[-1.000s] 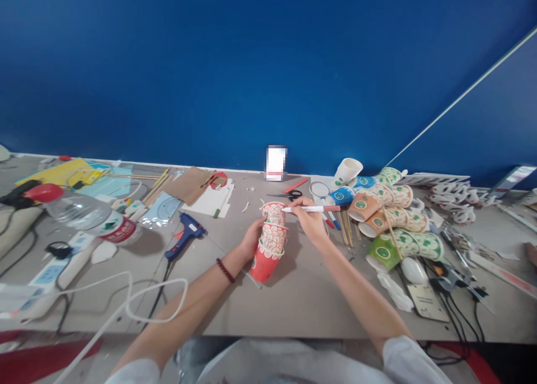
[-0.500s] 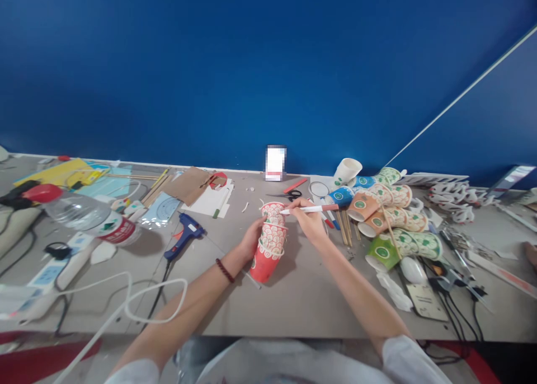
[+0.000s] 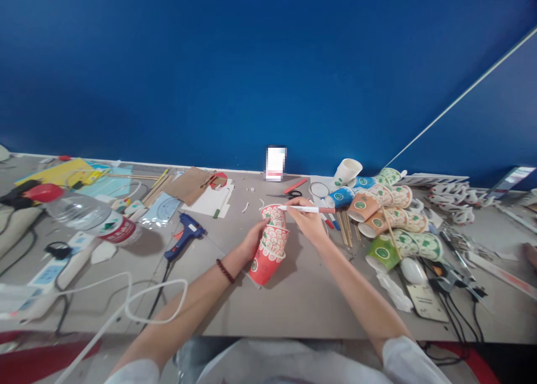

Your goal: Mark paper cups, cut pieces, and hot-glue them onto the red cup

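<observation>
My left hand point(image 3: 253, 239) is wrapped round a stack of red paper cups point(image 3: 271, 244) with a white scale pattern, held tilted on the grey table point(image 3: 293, 300). My right hand point(image 3: 307, 219) pinches a white pen with a red cap point(image 3: 308, 209). The pen lies almost level, its tip at the rim of the top cup. A dark bead bracelet point(image 3: 225, 271) sits on my left wrist.
A heap of orange, green and blue paper cups point(image 3: 388, 216) lies at the right, wooden sticks point(image 3: 347, 227) beside it. A blue glue gun point(image 3: 184, 235), a water bottle point(image 3: 88, 216), a power strip point(image 3: 50, 272) and white cable point(image 3: 126, 300) are at the left. Scissors point(image 3: 291, 194) lie behind.
The pen tip has risen slightly to the top cup's rim and the cup stack has turned a little in my left hand.
</observation>
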`<state>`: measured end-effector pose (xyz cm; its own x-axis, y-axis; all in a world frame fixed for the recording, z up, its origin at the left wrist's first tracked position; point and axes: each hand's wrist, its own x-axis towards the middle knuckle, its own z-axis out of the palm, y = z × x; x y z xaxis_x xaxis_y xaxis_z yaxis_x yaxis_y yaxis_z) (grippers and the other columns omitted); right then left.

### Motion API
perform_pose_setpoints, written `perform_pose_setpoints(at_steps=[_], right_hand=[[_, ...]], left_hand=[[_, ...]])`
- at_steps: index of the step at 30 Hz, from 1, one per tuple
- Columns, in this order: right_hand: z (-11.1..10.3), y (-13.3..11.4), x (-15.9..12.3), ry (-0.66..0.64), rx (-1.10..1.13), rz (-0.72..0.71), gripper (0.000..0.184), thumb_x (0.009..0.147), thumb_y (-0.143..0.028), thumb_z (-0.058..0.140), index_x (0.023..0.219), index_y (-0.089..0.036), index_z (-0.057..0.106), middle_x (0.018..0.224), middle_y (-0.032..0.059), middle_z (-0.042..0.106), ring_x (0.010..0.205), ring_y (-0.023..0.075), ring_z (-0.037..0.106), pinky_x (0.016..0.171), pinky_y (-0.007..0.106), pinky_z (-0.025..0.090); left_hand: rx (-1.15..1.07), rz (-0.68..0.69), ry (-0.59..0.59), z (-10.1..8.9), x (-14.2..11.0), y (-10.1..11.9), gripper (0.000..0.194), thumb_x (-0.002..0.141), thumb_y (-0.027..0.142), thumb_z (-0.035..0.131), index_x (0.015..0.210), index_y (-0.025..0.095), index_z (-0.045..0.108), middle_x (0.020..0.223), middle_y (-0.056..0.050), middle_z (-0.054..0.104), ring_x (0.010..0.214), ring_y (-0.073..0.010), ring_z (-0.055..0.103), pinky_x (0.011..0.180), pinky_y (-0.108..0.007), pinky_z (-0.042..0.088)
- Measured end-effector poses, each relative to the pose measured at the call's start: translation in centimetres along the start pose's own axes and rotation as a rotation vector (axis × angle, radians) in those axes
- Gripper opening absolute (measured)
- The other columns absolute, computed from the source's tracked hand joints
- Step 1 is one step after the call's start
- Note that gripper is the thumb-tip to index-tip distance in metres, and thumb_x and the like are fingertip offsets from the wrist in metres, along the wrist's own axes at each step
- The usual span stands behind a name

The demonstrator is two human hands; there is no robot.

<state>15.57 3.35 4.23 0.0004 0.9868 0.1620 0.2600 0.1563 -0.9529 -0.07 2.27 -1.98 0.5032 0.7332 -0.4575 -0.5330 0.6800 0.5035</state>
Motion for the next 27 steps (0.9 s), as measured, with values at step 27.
perform_pose_setpoints(at_steps=[27], right_hand=[[0.19, -0.25, -0.11, 0.007, 0.027, 0.015, 0.008, 0.071, -0.027, 0.053, 0.072, -0.022, 0.060, 0.069, -0.0004, 0.060, 0.067, 0.0169, 0.053, 0.062, 0.029, 0.043]], left_hand=[[-0.005, 0.011, -0.061, -0.56, 0.41, -0.22, 0.039, 0.087, 0.039, 0.050, 0.098, 0.005, 0.064, 0.088, -0.018, 0.072, 0.073, -0.0238, 0.070, 0.074, -0.033, 0.053]])
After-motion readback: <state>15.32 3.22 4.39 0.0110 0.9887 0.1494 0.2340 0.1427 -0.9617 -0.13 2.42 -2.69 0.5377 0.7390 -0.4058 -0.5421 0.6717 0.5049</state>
